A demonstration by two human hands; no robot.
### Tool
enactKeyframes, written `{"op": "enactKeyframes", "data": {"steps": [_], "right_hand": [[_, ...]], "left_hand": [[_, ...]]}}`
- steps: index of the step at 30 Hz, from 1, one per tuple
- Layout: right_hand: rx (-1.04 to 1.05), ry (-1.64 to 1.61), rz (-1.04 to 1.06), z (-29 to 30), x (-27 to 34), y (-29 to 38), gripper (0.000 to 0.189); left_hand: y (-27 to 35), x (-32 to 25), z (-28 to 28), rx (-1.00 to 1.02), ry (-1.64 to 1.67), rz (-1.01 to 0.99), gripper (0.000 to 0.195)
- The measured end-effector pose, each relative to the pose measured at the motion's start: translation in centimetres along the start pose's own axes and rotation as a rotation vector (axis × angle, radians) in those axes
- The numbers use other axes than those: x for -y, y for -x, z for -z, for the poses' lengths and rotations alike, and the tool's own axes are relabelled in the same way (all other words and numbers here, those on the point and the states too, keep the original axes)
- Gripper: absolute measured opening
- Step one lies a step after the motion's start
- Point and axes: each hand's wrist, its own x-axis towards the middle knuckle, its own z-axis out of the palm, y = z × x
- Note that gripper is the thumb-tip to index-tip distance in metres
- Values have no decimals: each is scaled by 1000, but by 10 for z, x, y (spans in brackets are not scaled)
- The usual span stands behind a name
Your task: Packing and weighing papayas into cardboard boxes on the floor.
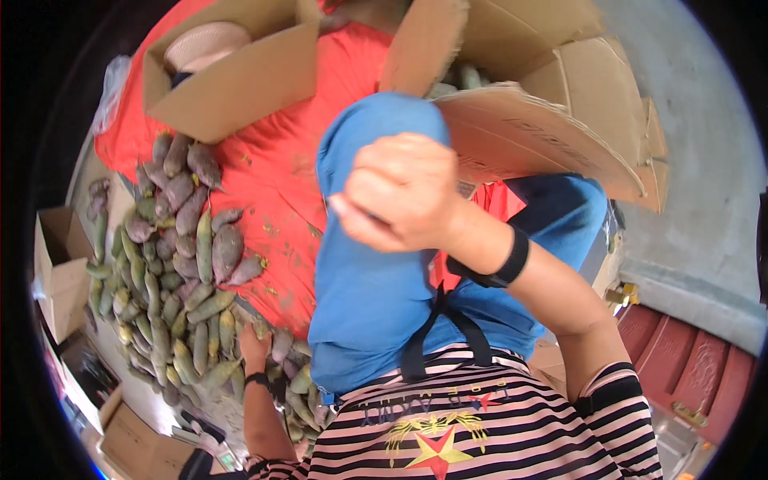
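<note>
My right hand (399,192), blurred and curled into a fist, is above my raised knee in blue jeans (369,300); nothing shows in it. My left hand (255,345) reaches down into a heap of radish-like root vegetables. Its fingers are partly hidden among them, and I cannot tell whether they grip one. Long green roots with yellowish ends (201,348) lie close to that hand. Thicker purple-skinned roots (228,249) lie farther up the heap, partly on a red cloth or sheet (276,198).
A large open cardboard box (522,129) stands past my knees with greenish vegetables (471,75) inside. Another carton (240,90) on the red sheet holds a pink hat (207,45). More boxes (66,264) stand at the left edge. Dark red panelled wood (684,354) is at the right.
</note>
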Motion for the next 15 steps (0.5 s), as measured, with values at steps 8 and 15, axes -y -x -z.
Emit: {"op": "enactKeyframes", "data": {"steps": [8, 15], "right_hand": [[-76, -34, -5, 4, 2, 14, 22], [-158, -9, -17, 9, -2, 21, 21]], "left_hand": [[-16, -139, 156, -501, 1002, -205, 37], [51, -388, 364, -795, 1473, -916, 35]]}}
